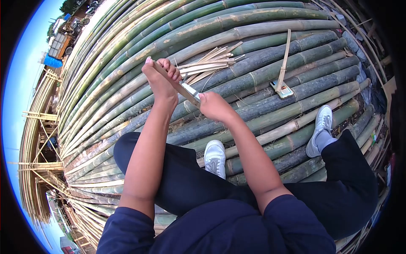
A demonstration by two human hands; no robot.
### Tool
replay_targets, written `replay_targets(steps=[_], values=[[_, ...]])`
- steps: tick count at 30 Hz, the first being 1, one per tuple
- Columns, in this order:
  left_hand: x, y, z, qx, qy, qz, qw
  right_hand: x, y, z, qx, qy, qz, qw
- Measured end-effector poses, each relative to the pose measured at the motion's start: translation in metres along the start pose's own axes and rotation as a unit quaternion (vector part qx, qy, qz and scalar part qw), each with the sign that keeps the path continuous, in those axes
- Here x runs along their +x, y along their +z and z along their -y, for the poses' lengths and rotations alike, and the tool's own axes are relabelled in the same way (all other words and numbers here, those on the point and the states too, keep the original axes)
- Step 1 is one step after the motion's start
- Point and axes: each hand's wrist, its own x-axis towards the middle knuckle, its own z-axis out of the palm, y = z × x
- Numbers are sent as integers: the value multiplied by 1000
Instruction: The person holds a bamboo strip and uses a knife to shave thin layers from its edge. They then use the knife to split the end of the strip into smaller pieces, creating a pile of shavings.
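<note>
My left hand (161,82) is closed around a flat bamboo strip (182,91), which slants down to the right from my fingers. Closed on a knife, my right hand (215,106) is at the strip's lower end. The bright knife blade (190,89) lies along the strip and touches or nearly touches it; the handle is hidden in my fist. Just beyond my hands, a pile of split bamboo strips (211,63) rests on the poles.
I sit on a bed of long bamboo poles (253,78). A phone (282,90) lies to the right, with an upright-looking bamboo strip (285,57) over it. My white shoes (215,158) are on the poles. Bamboo stacked on a rack (38,148) stands far left, near a parked truck (58,45).
</note>
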Motion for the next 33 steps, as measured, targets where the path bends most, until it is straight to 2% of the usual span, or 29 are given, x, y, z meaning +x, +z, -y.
replay_targets(steps=[1,2,4,5,6,8,10,13,16,17,20,21,22,24,25,26,28,30,32,33], values=[[2,3,0,35,-14,52,998,-5,-4,10,10,44,28,999],[-1,7,0,35,-13,52,998,0,2,-3,10,43,27,999],[-5,20,-3,117,-52,151,980,10,18,-33,-48,25,-4,999],[0,8,-6,157,-80,224,959,11,19,-41,-44,25,-13,999],[9,-8,-8,178,-69,276,942,9,17,-40,-40,40,-1,998],[25,-15,-5,84,-85,220,968,7,12,-29,-31,54,11,998],[30,-18,-5,67,-80,202,974,1,2,-6,2,13,-10,1000],[35,-24,-5,43,-80,171,981,7,15,-14,-1,-36,-38,999],[39,-25,-4,37,-86,145,985,27,62,-77,-35,31,-41,998],[42,-27,-3,38,-89,158,983,29,66,-93,-56,62,-12,996],[41,-23,-2,50,-88,153,983,17,35,-51,-47,61,10,997],[40,-21,-2,50,-82,137,986,14,29,-31,-18,21,-37,999],[39,-21,-1,49,-76,121,989,11,31,-19,-15,26,-31,999],[36,-19,1,46,-73,121,989,9,34,-3,48,-10,-87,995],[35,-17,1,52,-64,101,991,10,51,-13,67,-12,-129,989],[35,-15,0,57,-53,82,994,15,71,-33,63,-14,-130,989],[43,-20,-2,51,-51,60,996,29,106,-76,47,77,-169,982],[50,-26,-3,50,-55,41,996,30,104,-79,44,102,-165,980],[54,-32,-3,46,-57,64,995,20,84,-37,44,59,-149,986],[50,-28,-4,55,-58,61,995,13,84,-14,67,-3,-188,980]])
